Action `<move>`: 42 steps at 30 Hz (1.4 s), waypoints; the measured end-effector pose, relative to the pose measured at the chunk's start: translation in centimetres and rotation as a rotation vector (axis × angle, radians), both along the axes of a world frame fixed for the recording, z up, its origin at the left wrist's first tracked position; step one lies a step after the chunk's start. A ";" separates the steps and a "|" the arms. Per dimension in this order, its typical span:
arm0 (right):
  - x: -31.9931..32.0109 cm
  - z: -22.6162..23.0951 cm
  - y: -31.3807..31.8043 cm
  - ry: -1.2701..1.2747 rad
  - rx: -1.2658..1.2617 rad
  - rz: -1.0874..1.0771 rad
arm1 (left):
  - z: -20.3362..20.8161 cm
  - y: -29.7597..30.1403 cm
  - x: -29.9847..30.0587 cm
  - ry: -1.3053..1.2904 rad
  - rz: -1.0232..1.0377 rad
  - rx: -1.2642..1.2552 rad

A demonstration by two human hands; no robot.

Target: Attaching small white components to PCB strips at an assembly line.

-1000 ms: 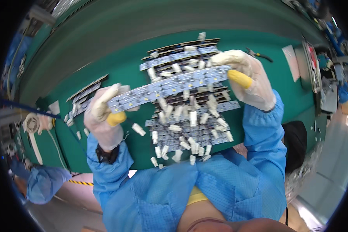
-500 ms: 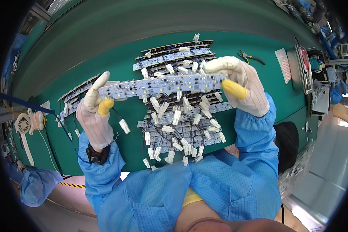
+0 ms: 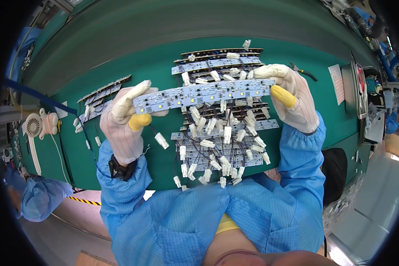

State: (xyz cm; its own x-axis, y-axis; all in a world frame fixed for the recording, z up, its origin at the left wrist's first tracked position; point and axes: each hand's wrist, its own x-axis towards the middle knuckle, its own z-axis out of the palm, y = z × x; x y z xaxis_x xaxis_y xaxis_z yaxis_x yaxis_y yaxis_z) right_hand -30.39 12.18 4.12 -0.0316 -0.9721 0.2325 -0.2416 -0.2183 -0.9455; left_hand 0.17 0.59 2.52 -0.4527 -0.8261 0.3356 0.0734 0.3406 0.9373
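Between my two gloved hands I hold up a long LED circuit board [image 3: 204, 94], its lit face with small yellow chips turned toward me. My left hand [image 3: 131, 108] pinches its left end, the thumb in a yellow finger cot below the edge. My right hand [image 3: 286, 95] grips the right end, its yellow-capped thumb on the front. A white connector [image 3: 162, 140] dangles on a dark wire near my left hand. Under the held board lie stacked LED boards [image 3: 193, 151] with several white plugs on wires, partly hidden by it.
A smaller group of boards [image 3: 103, 99] lies on the green mat [image 3: 159, 170] to the left. Cutting pliers [image 3: 305, 72] and a printed sheet [image 3: 336, 84] lie at the right. A small white fan [image 3: 34, 126] stands far left. A blue cord [image 3: 40, 95] reaches toward my left wrist strap [image 3: 122, 169].
The whole scene has shifted a little to the right in the picture. Both hands still grip the board ends, and the board stays raised and slightly tilted.
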 end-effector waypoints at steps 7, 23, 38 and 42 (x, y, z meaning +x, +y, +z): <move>0.3 0.4 0.2 0.234 -0.032 -0.023 | 0.1 0.3 0.2 -0.078 0.083 0.038; 1.2 3.1 1.1 -0.320 0.338 0.136 | 0.2 -0.9 0.3 -0.378 0.185 0.062; 0.3 -0.1 0.2 -0.317 0.244 -0.029 | -0.5 0.0 -0.4 0.054 -0.126 0.101; -0.6 0.2 0.7 -0.403 0.328 0.039 | -0.3 0.4 -0.6 -0.070 -0.028 0.097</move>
State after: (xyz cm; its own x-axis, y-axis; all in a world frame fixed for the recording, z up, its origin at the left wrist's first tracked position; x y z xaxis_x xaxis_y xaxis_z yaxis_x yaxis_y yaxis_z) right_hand -30.95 12.92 4.30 -0.0182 -0.9940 -0.1082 0.1580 0.1040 -0.9819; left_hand -0.43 1.02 2.21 -0.4953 -0.8402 0.2210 0.0144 0.2464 0.9691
